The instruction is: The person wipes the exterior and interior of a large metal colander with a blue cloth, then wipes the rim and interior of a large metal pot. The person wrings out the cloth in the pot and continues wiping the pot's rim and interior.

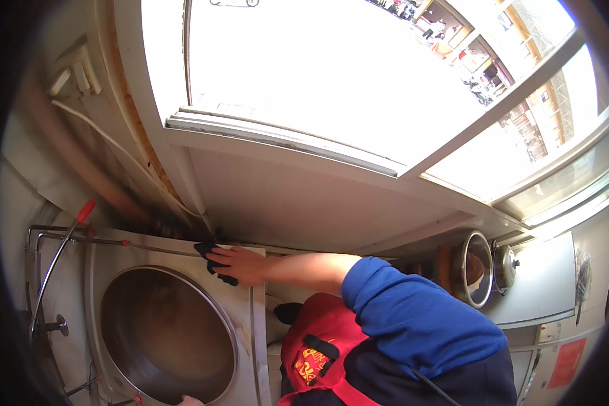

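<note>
My right hand (243, 265) lies palm down on a dark cloth (222, 271), with its fingers spread over it. The cloth rests on the metal stove top (248, 304), near the back corner beside the wall panel. Set into that top is a large round wok (167, 330) with a brownish inside; whether it holds liquid is unclear. Only a small part of my left hand (190, 401) shows at the bottom edge, by the wok's rim. Its fingers are mostly cut off from view.
A metal pipe (155, 247) runs along the stove's edge, near a lever with a red grip (85, 211). A window frame (284, 144) rises above a pale panel. At right stand a metal basin (478, 269) and a lidded pot (505, 269). A cable (111, 137) hangs on the wall.
</note>
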`<move>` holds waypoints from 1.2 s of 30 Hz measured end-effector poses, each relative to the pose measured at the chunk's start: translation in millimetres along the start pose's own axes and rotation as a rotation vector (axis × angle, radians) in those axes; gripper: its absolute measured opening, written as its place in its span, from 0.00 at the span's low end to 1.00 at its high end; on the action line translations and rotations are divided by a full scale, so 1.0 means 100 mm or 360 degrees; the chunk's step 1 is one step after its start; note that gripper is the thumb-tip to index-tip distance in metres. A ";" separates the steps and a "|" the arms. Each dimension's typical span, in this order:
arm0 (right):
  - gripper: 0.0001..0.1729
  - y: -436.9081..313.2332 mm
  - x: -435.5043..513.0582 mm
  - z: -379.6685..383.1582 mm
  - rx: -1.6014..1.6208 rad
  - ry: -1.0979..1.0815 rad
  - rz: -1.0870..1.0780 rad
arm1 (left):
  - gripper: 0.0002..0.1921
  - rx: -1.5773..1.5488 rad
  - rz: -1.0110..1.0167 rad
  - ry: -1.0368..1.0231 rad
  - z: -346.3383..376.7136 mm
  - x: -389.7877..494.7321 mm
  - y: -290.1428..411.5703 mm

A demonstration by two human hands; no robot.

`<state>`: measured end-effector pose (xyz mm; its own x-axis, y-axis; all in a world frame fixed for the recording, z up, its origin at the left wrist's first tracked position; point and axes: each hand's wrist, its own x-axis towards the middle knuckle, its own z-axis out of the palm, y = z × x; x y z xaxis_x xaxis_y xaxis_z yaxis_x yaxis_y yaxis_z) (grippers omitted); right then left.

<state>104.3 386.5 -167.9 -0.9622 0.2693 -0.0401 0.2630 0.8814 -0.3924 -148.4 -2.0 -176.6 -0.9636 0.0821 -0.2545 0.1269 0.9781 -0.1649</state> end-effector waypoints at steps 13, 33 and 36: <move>0.35 -1.60 -0.81 0.77 0.0302 0.0128 0.0112 | 0.40 -0.0195 0.0020 -0.0055 -0.24 -0.02 -0.48; 0.49 -0.47 0.13 -0.10 0.0006 0.0083 0.0360 | 0.21 -0.1640 -0.0304 -0.0050 1.20 -1.50 -1.60; 0.52 -0.48 0.20 0.25 -0.0321 0.0015 0.0275 | 0.29 -0.1625 -0.0439 0.0033 1.31 -1.48 -1.38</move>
<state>70.3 340.1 -173.2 -0.9014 0.4252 -0.0817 0.4329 0.8813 -0.1893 7.5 -174.7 -241.3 -0.9340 -0.1736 -0.3122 -0.3456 0.6595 0.6675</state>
